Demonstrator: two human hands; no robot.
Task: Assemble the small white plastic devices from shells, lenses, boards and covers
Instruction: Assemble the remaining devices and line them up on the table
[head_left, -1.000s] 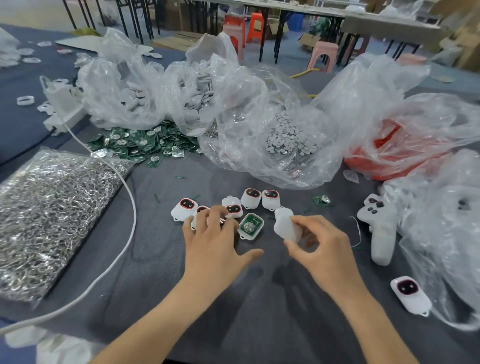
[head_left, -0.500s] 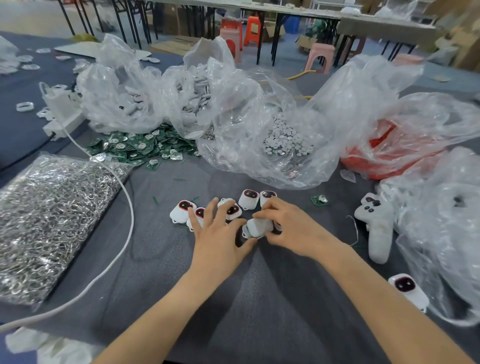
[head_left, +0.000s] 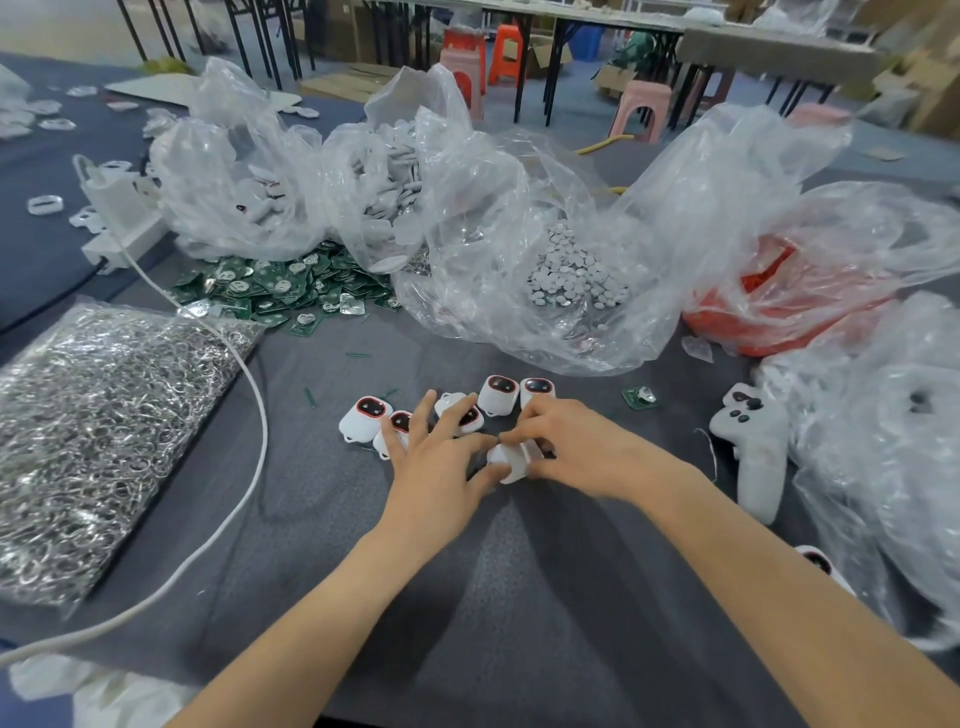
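Note:
On the dark grey cloth, both hands meet over one small white device (head_left: 511, 460). My right hand (head_left: 576, 447) curls over it from the right and presses a white cover down onto it. My left hand (head_left: 441, 457) holds its left side between thumb and forefinger, the other fingers spread over nearby pieces. Several white shells with red-rimmed dark lenses lie just behind, among them one at far left (head_left: 365, 418) and two at the back (head_left: 498, 395). A single green board (head_left: 639, 397) lies to the right.
Clear plastic bags of white parts (head_left: 363, 171) and round discs (head_left: 576, 283) fill the back. A heap of green boards (head_left: 280, 291), a bag of metal rings (head_left: 93, 431), a white cable (head_left: 249, 395) and a white controller (head_left: 753, 457) surround the work spot.
My right hand carried the white cover from the air down onto the open shell with the board. My left hand shifted its thumb and forefinger onto that same piece.

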